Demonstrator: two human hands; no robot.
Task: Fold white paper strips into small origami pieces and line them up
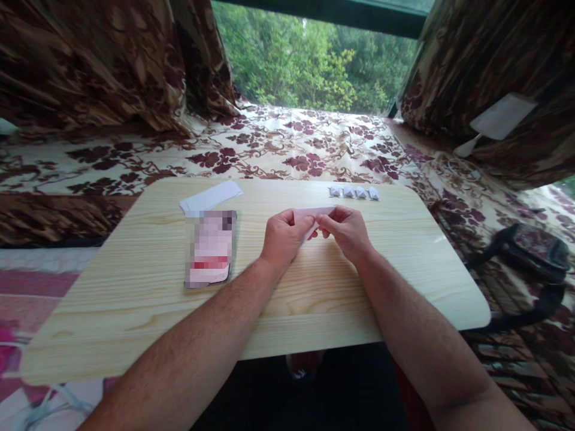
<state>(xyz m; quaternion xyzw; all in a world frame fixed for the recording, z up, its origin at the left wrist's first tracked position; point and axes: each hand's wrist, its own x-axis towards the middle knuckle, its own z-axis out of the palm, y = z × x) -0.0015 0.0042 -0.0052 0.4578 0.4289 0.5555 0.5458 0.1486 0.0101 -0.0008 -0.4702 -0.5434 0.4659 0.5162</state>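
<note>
at far left of the grip and somewhat beyond it, white paper strips (pixel 213 196) lie flat on the wooden table (pixel 309 293); left of the grip and nearer the body, a blurred, phone-like object (pixel 210 245) rests just beside them, contact between the two being unclear. at centre, the left hand (pixel 282 237) pinches a piece of white paper (pixel 311 211) between thumb and fingers. the piece spans both hands above the tabletop, its far edge exposed beyond the thumbs. it is judged light, thin and pliable, apt to crease under pressure and to tear if pulled; holding is best at the two ends, thumbs on top and fingertips beneath, with a light pinch. at right, the right hand (pixel 349 230) grasps the opposite end likewise, thumb uppermost. just beyond this hand, four small folded paper pieces (pixel 348 191) stand in a row.
</note>
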